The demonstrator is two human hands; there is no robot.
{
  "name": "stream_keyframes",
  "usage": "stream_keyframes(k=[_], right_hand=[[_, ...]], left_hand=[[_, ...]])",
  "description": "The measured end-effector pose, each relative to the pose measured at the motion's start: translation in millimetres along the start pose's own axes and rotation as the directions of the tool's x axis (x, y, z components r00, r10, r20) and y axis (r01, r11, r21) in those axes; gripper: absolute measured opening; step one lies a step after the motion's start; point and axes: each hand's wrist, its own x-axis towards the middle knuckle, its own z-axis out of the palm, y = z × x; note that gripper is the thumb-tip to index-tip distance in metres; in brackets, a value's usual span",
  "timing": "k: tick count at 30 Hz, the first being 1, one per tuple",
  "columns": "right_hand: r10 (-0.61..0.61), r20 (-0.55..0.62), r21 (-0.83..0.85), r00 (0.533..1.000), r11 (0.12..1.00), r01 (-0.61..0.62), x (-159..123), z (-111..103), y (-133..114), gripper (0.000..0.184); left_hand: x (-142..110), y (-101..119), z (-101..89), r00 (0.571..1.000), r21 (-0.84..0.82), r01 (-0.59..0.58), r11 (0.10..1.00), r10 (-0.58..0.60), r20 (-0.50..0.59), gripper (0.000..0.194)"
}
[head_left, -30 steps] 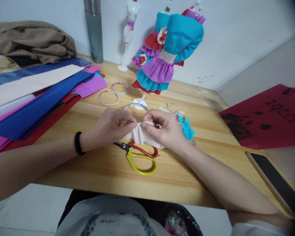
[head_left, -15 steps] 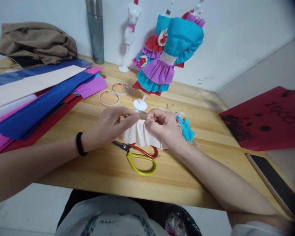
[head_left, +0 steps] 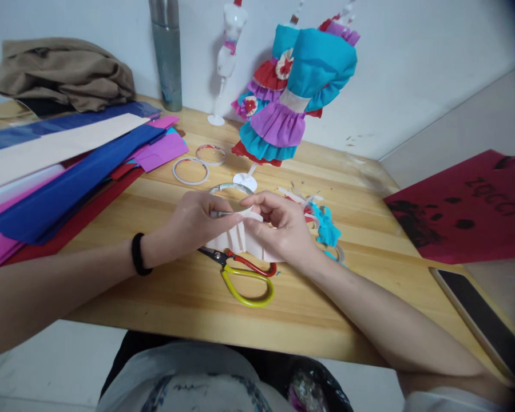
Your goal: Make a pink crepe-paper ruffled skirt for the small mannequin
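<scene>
Two bare hands meet over the wooden table (head_left: pixel 154 309), working at one pale pleated strip (head_left: pixel 237 237) near the middle of the tabletop. The left hand (head_left: pixel 195 220) pinches it from the left, thumb laid along the upper edge. The right hand (head_left: pixel 281 223) grips the other end between thumb and forefinger, where the edge curls up; the fingertips of the two hands sit close together. A black band (head_left: pixel 139 254) circles the left wrist.

Just on the person's side of the strip lie scissors (head_left: pixel 228 269), one handle red, one yellow, with the blades pointing left. Beyond the fingers I can see a tape ring (head_left: pixel 229 186), and behind it a stand wearing a ruffled turquoise and purple dress (head_left: pixel 278 123). Turquoise scraps (head_left: pixel 326 223) are heaped beside the right hand. Over on the left, long coloured sheets (head_left: pixel 72 177) fan out in a pile, and a dark-screened phone (head_left: pixel 472 320) rests near the right edge.
</scene>
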Motion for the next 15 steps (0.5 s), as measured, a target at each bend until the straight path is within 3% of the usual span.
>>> stream_keyframes(k=[2,7,15], right_hand=[[-0.015,-0.001,-0.029,1.000,0.999,0.015,-0.2,1.2,-0.7,0.026],[-0.010,0.013,-0.053,1.000,0.999,0.010,-2.5,2.4,0.6,0.042],[0.071,0.086,0.116,0.994,0.990,-0.081,-1.2,-0.4,-1.5,0.058]], left_hand=[[-1.8,1.3,0.9,0.996,0.147,-0.061,0.987,0.070,-0.057,0.032],[-6.5,4.5,2.6,0.985,0.430,-0.119,0.895,0.162,-0.064,0.037],[-2.6,0.1,4.3,0.990,0.467,-0.076,0.881,0.124,-0.073,0.042]])
